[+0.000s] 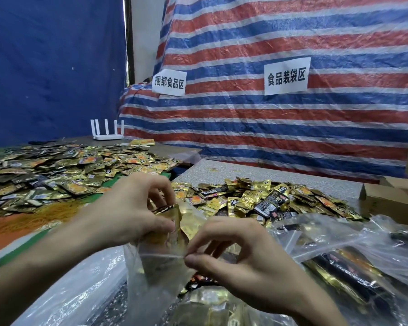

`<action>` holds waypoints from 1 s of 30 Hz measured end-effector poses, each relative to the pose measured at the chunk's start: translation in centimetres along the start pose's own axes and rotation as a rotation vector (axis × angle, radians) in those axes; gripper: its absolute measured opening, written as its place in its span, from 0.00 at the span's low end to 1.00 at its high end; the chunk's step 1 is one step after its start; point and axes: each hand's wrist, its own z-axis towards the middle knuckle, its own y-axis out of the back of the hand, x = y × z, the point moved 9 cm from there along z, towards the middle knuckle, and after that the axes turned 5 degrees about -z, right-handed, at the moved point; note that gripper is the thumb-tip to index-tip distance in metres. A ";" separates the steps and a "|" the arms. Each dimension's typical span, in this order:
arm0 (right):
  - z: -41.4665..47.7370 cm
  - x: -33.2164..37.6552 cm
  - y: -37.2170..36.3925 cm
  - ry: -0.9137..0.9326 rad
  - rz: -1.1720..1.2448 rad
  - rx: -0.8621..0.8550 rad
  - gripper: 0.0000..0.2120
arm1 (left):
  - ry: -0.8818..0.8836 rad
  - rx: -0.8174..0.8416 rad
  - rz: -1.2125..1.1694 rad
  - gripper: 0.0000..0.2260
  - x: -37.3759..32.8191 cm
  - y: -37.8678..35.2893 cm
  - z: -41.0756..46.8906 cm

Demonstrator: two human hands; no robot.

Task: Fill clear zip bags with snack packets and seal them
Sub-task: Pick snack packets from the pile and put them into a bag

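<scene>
Our left grip (127,215) pinches gold snack packets (172,217) at the mouth of the clear zip bag (151,278), whose rim our right grip (240,264) pinches just below.

1. A red, white and blue striped tarpaulin (292,137) hangs across the back and right.
2. A plain blue tarpaulin (52,67) covers the left, with a dark pole (128,38) upright between the two sheets.
3. Two white paper signs are fixed to the striped sheet: the left sign (169,82) reads 捆绑食品区, the right sign (286,76) reads 食品装袋区.
4. A white router (107,132) with upright antennas stands on the far grey-brown surface (170,148).
5. A speckled grey surface (245,171) lies nearer, to the right.
6. A cardboard box (391,201) sits at the right edge.
7. A heap of yellow rubber bands (33,217) lies on an orange and green cloth (10,238) at the left.
</scene>
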 end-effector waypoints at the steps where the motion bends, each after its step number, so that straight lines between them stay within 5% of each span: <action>1: 0.0 0.2 0.2 0.010 -0.002 -0.015 0.02 | -0.047 -0.043 0.052 0.16 -0.5 0.2 -0.2; 4: -0.1 0.4 0.6 0.020 -0.003 -0.054 0.02 | -0.096 0.051 -0.040 0.19 -1.4 -0.8 -0.5; 10: 0.0 -0.6 0.7 -0.029 -0.039 -0.035 0.02 | 0.018 0.209 -0.392 0.11 1.4 -1.2 1.5; 14: -0.1 -1.4 0.9 -0.074 -0.033 -0.008 0.03 | 0.161 0.140 -0.658 0.13 5.6 -1.7 4.4; 20: 0.0 -2.6 0.6 -0.118 -0.035 0.055 0.03 | 0.253 -0.035 -0.313 0.05 13.0 -5.3 10.0; 30: 0.0 -5.0 1.0 -0.199 -0.004 0.119 0.03 | 0.212 -0.091 0.301 0.21 19.7 -13.5 18.1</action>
